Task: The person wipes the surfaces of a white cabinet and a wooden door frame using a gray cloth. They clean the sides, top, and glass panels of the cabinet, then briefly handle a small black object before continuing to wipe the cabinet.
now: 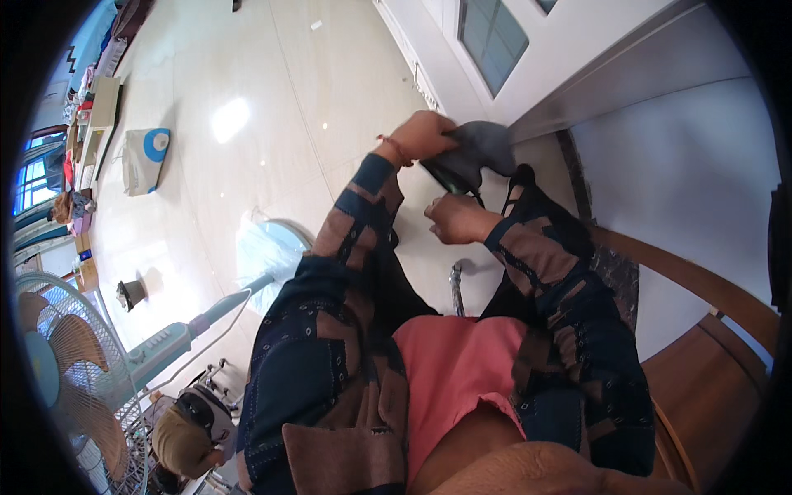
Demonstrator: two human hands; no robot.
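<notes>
My left hand (pixel 422 136), a red band at its wrist, grips a dark grey item (pixel 487 148) by its near left edge. It looks soft and has a glossy black part along its lower side; its exact kind cannot be made out. Just below it, my right hand (pixel 462 219) is closed with curled fingers. A thin dark strip runs from the grey item to the back of that hand. Whatever these fingers hold, if anything, is hidden. Beside the item is my black-shod right foot (pixel 518 183).
A white door (pixel 561 62) with glass panes stands ahead right. On the left is a standing fan (pixel 74 363) with a plastic-covered base (pixel 276 252). A white and blue bag (pixel 144 161) lies on the tiled floor (pixel 239 49). A wooden chair (pixel 709 388) is at right.
</notes>
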